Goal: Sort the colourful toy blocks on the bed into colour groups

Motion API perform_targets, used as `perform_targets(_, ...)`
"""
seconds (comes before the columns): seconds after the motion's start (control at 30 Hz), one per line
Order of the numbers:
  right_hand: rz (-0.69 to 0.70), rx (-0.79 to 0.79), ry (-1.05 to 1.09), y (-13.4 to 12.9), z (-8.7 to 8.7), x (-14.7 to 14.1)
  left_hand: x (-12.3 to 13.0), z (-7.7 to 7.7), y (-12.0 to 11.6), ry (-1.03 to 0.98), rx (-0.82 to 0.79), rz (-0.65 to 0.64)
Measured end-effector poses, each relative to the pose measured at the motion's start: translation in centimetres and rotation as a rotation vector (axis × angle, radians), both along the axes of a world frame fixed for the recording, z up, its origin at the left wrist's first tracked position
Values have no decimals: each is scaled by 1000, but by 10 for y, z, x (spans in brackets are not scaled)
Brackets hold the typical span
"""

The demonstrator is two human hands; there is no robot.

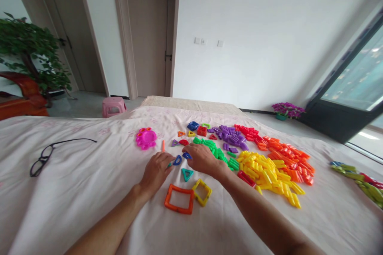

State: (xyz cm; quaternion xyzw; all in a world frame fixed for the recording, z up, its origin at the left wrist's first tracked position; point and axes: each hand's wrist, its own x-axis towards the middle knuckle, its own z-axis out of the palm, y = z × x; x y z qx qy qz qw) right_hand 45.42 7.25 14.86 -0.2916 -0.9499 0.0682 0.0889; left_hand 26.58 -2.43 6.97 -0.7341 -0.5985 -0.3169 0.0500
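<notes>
My right hand (201, 159) is closed, its fingertips on a small blue magnetic tile (187, 155). Opposite it, my left hand (156, 170) has curled fingers, with a bit of a teal piece (169, 164) showing at the fingertips; most of that piece is hidden. Between the hands lies a blue half-round tile (177, 160). A teal triangle tile (187, 174) sits just nearer to me. Closer still, a large orange square frame (178, 199) touches a yellow square frame (202, 192). Beyond my left fingers an orange stick (163, 146) is visible.
Heaps of green (217, 149), purple (230, 135), yellow (266, 171) and orange (289, 155) pieces spread to the right. Stacked blue tiles (193, 126) and red tiles (202, 130) stand farther back. A pink flower-shaped piece (146, 138) and eyeglasses (43, 160) lie left on the cloth.
</notes>
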Motion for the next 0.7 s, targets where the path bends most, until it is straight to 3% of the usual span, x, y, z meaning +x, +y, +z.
perform_targets(0.07,-20,-236,214,3,0,-1,8,2,7,68,-88,6)
perform_targets(0.23,41,-1099,736,8,-6,2,19,2,23,111,-170,72)
perform_targets(0.3,50,-1297,844,9,-8,5,19,1,23,96,-160,87)
perform_targets(0.4,44,-1429,908,11,-9,10,16,1,19,59,-139,133)
perform_targets(0.47,33,-1456,942,13,-10,13,14,1,18,-101,-124,162)
perform_targets(0.7,35,-1390,976,15,-16,15,7,4,22,-1102,-276,63)
